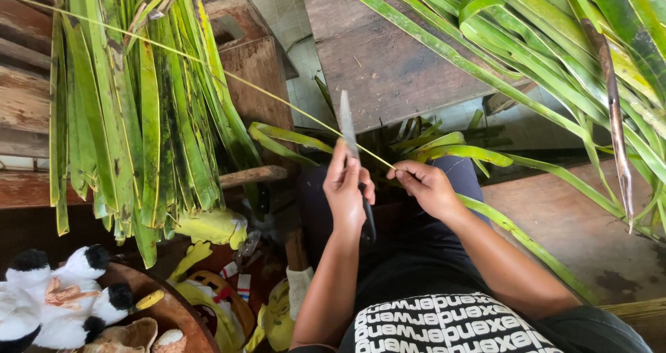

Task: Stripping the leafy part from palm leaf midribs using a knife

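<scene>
My left hand [345, 190] grips a knife [347, 127] by its dark handle, with the long grey blade pointing up and away. My right hand [429, 186] pinches the near end of a thin pale-green leaf rib [277, 95]. The rib stretches up and left across the view and crosses the blade close to my left thumb. A broad green leaf blade [527, 242] trails from under my right hand toward the lower right. Both hands are over my lap, a few centimetres apart.
A bundle of stripped green leaves [139, 110] hangs over a wooden bench [24, 96] at the left. Long palm fronds [555, 41] lie across the upper right, over a wooden tabletop [374, 55]. At the lower left are a black-and-white plush toy [55, 297] and yellow items [215, 225].
</scene>
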